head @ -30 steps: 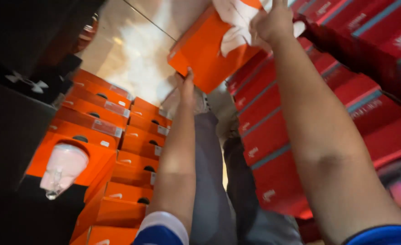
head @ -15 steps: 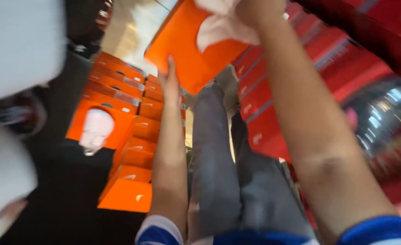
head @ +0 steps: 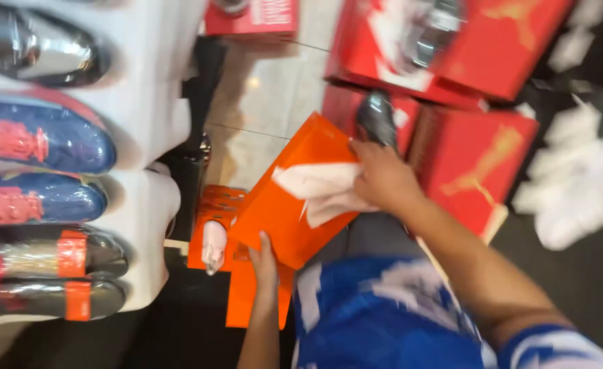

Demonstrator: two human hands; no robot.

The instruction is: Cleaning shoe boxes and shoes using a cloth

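I hold an open orange shoe box [head: 295,195] tilted in front of my body. My left hand [head: 265,258] grips its lower near edge from below. On the box's upper right side, my right hand [head: 383,179] presses on the white wrapping paper [head: 322,191] lying inside. A dark shiny shoe [head: 375,117] shows just above my right hand. The picture is blurred by motion.
More orange boxes [head: 213,229] are stacked below the held one, one showing a pale shoe through a cutout. Red boxes [head: 475,154] pile up at the right and top. A white display [head: 144,102] at the left carries several blue, red and dark shoes. White shoes lie at far right.
The orange box has come down from overhead to chest height, both hands still on it. The view swung from the box stacks to the floor and the shoe display.
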